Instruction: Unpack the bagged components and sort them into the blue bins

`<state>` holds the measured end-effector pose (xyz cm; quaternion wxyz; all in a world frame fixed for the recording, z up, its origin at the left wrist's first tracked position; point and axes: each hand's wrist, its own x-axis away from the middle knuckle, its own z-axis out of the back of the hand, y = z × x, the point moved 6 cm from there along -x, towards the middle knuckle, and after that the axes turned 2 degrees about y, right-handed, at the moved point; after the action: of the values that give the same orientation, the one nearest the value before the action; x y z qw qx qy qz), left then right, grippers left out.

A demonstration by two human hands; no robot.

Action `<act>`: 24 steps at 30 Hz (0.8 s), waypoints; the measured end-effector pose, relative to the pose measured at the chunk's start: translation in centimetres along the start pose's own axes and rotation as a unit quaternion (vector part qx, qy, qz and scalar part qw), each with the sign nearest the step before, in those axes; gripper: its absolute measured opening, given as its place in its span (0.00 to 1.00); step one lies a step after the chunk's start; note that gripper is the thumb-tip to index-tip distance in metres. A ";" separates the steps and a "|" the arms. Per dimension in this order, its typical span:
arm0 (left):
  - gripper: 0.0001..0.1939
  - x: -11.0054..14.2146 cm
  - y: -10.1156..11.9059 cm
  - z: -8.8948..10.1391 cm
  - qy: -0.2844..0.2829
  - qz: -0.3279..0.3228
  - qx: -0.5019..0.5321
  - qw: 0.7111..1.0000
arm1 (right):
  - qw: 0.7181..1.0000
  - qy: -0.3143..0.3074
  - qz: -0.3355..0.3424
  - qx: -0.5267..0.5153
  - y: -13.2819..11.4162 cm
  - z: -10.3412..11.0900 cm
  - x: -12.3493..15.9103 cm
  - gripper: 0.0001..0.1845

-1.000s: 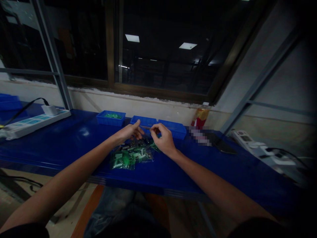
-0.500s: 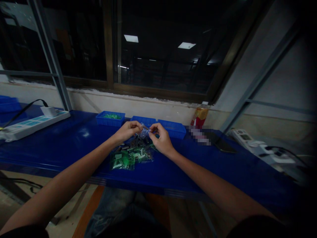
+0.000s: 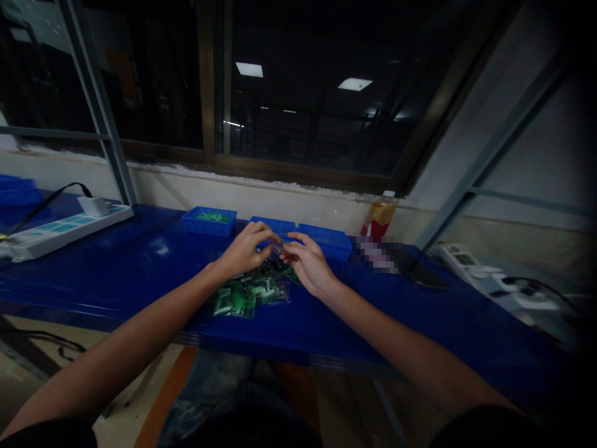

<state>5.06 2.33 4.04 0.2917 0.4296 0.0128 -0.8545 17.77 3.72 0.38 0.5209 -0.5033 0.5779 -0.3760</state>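
Note:
Over the middle of the blue table, my left hand [image 3: 248, 247] curls its thumb and fingertips at a small clear plastic bag [image 3: 278, 248]. From the other side my right hand [image 3: 306, 264] pinches the same bag, its index finger stretched out above it. Most of the bag is hidden by the fingers, and what it contains is too small to make out. Below both hands lies a heap of small clear bags with green and white pieces [image 3: 242, 297]. Dark small parts [image 3: 268, 267] lie just behind that heap, partly covered by my hands.
Along the wall stand a blue bin with green pieces [image 3: 209, 222] and further blue bins [image 3: 325, 241]. A white power strip [image 3: 69, 231] lies at left. To the right are a red and yellow bottle [image 3: 379, 221], a dark phone [image 3: 423, 274] and another power strip [image 3: 459, 258].
The bag, earlier stretched in plain view between both hands, is now mostly hidden by fingers. My right hand has turned and its index finger has extended; the hands sit closer together.

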 end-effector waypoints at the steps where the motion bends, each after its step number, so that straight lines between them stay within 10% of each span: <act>1: 0.11 0.0 -0.3 0.0 0.007 0.016 0.012 1.000 | 0.999 0.003 0.026 0.025 -0.2 0.1 -0.1 0.18; 6: 0.14 0.4 -4.0 -0.2 0.061 0.224 0.164 0.959 | 0.950 0.019 0.226 0.214 -2.0 0.3 0.1 0.17; 10: 0.20 1.7 -5.0 -2.8 -0.078 0.397 0.353 0.843 | 0.885 0.010 0.328 0.330 -3.4 -0.3 1.1 0.06; 13: 0.25 1.9 -3.5 -3.7 -0.140 0.383 0.457 0.791 | 0.849 -0.013 0.384 0.363 -4.1 -0.9 2.0 0.07; 19: 0.08 0.8 -3.2 -2.6 -0.054 0.305 0.438 0.844 | 0.837 -0.025 0.393 0.379 -3.9 -1.2 2.1 0.12; 24: 0.05 0.2 -2.8 -0.6 -0.001 0.194 0.225 0.955 | 0.911 -0.022 0.253 0.325 -2.2 -0.6 0.5 0.05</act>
<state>3.96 4.74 2.81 0.3478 0.4773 -0.2640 -0.7626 17.62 2.68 2.47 0.7461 -0.1519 0.5199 -0.3874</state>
